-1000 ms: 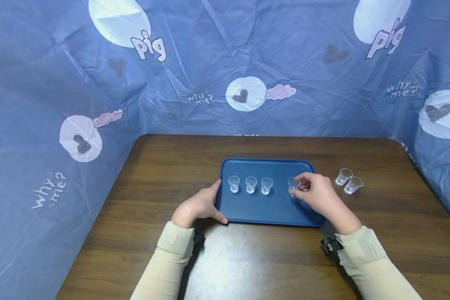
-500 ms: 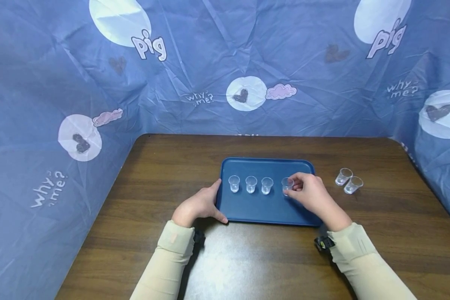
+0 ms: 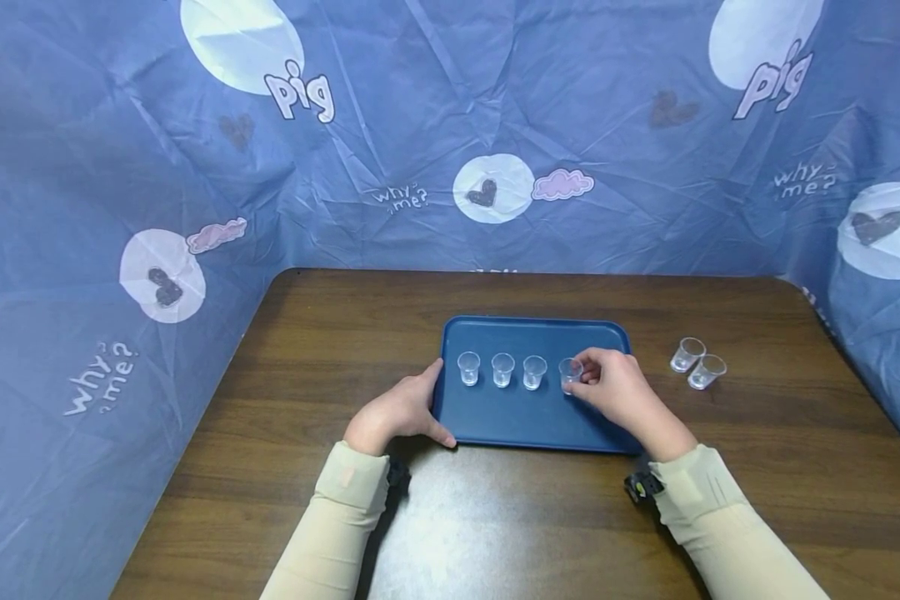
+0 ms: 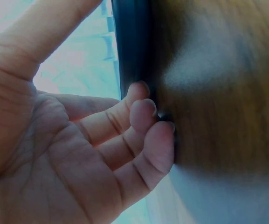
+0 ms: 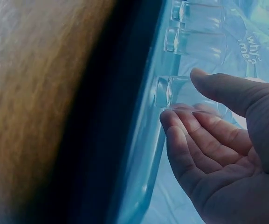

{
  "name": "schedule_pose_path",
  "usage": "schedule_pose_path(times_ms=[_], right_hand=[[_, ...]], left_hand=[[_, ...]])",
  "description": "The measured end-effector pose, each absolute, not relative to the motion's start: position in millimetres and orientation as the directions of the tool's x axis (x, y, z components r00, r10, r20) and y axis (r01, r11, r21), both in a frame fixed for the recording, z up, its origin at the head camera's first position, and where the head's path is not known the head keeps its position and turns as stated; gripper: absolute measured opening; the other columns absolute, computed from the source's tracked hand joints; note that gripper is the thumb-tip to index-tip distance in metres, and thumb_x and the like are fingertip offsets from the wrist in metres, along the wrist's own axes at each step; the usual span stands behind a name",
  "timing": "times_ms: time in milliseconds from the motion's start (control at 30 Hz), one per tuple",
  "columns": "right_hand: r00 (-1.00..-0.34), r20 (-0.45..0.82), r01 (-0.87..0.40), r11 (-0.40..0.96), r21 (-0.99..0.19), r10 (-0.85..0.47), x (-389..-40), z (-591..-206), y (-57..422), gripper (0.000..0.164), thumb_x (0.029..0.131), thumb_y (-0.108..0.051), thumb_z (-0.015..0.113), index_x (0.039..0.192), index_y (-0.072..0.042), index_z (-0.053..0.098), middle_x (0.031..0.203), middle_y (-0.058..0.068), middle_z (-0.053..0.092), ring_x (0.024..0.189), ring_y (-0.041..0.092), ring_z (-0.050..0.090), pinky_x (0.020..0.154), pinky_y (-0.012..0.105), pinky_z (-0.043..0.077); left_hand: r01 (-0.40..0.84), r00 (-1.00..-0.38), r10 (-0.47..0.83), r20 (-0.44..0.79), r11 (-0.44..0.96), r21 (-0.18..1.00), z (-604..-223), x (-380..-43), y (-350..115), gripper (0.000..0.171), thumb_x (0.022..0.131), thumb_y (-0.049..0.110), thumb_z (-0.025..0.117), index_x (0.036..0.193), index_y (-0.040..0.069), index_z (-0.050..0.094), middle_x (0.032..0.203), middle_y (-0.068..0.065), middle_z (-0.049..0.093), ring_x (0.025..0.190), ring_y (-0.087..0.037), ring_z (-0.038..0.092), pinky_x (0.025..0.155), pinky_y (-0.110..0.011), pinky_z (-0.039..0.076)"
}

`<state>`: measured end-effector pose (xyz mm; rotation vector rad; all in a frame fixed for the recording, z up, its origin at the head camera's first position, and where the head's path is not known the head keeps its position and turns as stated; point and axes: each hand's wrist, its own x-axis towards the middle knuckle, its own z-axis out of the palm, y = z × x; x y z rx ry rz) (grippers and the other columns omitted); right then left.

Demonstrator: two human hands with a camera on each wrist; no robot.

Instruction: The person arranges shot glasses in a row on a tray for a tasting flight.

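My right hand [image 3: 615,383] pinches a small clear shot glass [image 3: 569,375] between thumb and fingers, at the right end of a row on a blue tray [image 3: 525,421]. In the right wrist view the glass [image 5: 164,92] is upright, its base close over the tray. Three like glasses stand to its left: one nearest [image 3: 535,372], one in the middle [image 3: 502,370] and one at the far end [image 3: 468,368]. My left hand [image 3: 397,412] holds the tray's front left corner, thumb at the front edge. In the left wrist view its bent fingertips [image 4: 158,142] meet the tray's side.
Two more shot glasses, a rear one [image 3: 687,355] and a front one [image 3: 707,372], stand close together on the wooden table [image 3: 540,525], right of the tray. A blue printed cloth [image 3: 420,108] hangs behind the table and along its sides.
My right hand has brought the shot glass leftward along the tray, nearer the other three. The left hand and the tray have stayed put.
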<state>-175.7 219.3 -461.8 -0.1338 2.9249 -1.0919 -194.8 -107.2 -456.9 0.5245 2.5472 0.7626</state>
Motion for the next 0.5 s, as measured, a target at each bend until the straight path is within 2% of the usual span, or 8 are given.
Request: schedule_pose_path(times_ms=[500], right_hand=[[-0.993,0.051,-0.114,0.752,-0.65,-0.106,-177.5,-464.7,220.4,0.026,0.084,-0.013,0.085,0.1,0.002,0.072,0.084,0.005,0.069,0.077,0.019,0.064,0.072,0.041,0.055]], left_hand=[[0.237,-0.839,0.471,-0.272,0.767,0.596,-454.6,-193.2,-107.2,0.132,0.062,0.029,0.101,0.16,-0.004,0.018,0.15,-0.027,0.044,0.13,-0.035,0.05,0.107,-0.044,0.04]])
